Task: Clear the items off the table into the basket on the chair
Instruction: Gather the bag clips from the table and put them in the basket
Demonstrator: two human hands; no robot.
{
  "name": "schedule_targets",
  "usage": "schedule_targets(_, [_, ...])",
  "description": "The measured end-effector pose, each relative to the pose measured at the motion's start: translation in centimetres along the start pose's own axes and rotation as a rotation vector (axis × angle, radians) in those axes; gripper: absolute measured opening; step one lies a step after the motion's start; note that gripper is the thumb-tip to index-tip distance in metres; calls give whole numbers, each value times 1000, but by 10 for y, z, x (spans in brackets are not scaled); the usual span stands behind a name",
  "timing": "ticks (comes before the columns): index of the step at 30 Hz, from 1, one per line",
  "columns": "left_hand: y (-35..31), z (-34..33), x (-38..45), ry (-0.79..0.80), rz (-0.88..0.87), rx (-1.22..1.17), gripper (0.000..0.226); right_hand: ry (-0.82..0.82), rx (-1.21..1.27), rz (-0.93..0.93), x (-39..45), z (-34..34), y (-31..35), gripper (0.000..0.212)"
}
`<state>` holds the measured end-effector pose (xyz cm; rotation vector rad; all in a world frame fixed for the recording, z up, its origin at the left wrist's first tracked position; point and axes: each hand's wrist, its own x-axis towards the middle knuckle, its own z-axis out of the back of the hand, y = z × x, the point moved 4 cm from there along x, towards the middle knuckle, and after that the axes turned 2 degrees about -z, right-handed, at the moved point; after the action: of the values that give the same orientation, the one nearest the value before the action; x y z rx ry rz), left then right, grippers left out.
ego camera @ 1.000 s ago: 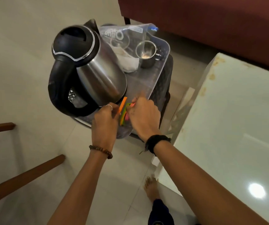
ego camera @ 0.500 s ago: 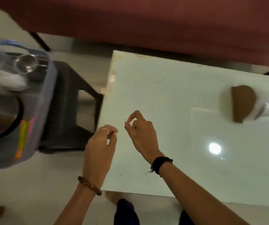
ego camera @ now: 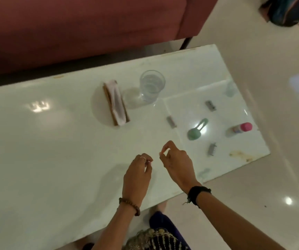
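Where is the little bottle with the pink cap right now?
In the head view, the pink-capped bottle lies on its side near the table's right end, just right of the green hair clip.

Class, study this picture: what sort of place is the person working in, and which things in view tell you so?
Probably a living room at home: a dark red sofa stands behind a low white table, which holds household bits such as a drinking glass and a napkin holder.
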<state>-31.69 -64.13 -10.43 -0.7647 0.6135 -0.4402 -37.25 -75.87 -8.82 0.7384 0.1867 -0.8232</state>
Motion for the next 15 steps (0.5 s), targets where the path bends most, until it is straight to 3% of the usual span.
schedule_targets(4, [-34, -40, 39, 5, -196, 228, 24, 15, -71, -102, 13, 29, -60, 24])
schedule_targets(7, [-48, -59, 83, 63, -394, 520, 50, 88, -123, -142, 19, 22, -84, 38])
schedule_targets(10, [-53, -75, 123, 166, -478, 735, 68, 167, -206, -126, 22, 6, -93, 42])
schedule_targets(15, [-60, -79, 152, 193, -547, 877, 41, 154, -242, -59, 25, -8, -93, 17])
